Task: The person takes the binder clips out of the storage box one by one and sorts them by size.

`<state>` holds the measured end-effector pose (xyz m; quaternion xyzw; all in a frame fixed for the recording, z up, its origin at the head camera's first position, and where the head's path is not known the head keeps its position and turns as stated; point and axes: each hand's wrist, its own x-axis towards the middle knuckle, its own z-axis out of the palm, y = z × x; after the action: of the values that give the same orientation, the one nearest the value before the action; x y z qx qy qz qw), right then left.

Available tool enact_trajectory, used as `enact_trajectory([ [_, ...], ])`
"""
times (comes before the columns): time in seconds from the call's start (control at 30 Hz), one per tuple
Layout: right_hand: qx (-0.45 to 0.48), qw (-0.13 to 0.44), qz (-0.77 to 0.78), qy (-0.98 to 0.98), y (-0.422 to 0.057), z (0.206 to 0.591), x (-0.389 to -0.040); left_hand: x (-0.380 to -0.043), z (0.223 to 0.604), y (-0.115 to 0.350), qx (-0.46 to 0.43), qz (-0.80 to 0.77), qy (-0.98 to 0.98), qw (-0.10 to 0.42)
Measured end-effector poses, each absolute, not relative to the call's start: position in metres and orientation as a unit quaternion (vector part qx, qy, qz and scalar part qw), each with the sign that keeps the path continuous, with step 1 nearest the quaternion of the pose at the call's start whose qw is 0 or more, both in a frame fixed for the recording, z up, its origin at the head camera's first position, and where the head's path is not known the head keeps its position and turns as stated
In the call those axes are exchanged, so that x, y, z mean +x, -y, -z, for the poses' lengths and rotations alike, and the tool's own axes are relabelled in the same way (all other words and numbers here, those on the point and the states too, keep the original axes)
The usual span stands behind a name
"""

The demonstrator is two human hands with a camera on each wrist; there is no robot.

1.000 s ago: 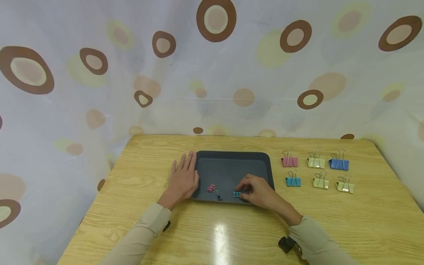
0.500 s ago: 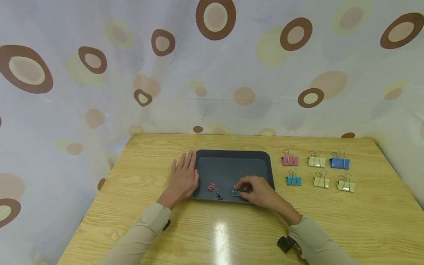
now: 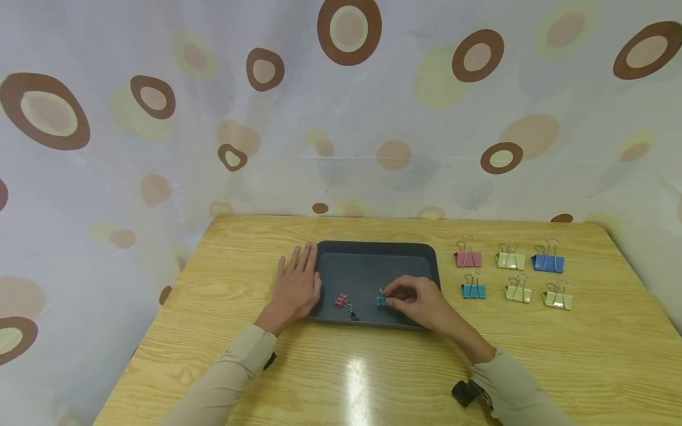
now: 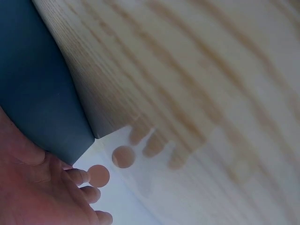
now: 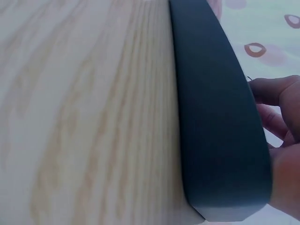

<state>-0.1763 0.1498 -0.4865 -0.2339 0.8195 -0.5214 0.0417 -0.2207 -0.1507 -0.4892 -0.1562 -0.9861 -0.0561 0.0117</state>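
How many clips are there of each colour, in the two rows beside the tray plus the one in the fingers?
Pink clip: 1
Pale yellow clips: 3
Dark blue clip: 1
Light blue clips: 2, one in the rows and one in the right hand
Total: 7

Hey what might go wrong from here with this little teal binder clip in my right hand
The teal binder clip could slip, since the right hand pinches it with just the fingertips. If dropped, it might catch on the pink binder clip or dark blue binder clip lying close by. The tray might shift if the left hand, against its left edge, pushes.
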Motion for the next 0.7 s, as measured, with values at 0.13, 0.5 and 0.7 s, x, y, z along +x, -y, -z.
enact_trajectory([
  [0.13,-0.231,0.048,0.549,-0.802,-0.153,0.482,-0.172,-0.221,0.49,0.151,-0.157,0.052,0.986,0.008],
  [0.5,-0.21,0.01,0.573,-0.792,-0.17,0.472,-0.152,-0.219,0.489,0.15,-0.156,0.053,0.986,0.009],
  [0.7,-0.194,-0.015,0.572,-0.797,-0.186,0.468,-0.141,-0.22,0.488,0.15,-0.156,0.046,0.987,0.01],
])
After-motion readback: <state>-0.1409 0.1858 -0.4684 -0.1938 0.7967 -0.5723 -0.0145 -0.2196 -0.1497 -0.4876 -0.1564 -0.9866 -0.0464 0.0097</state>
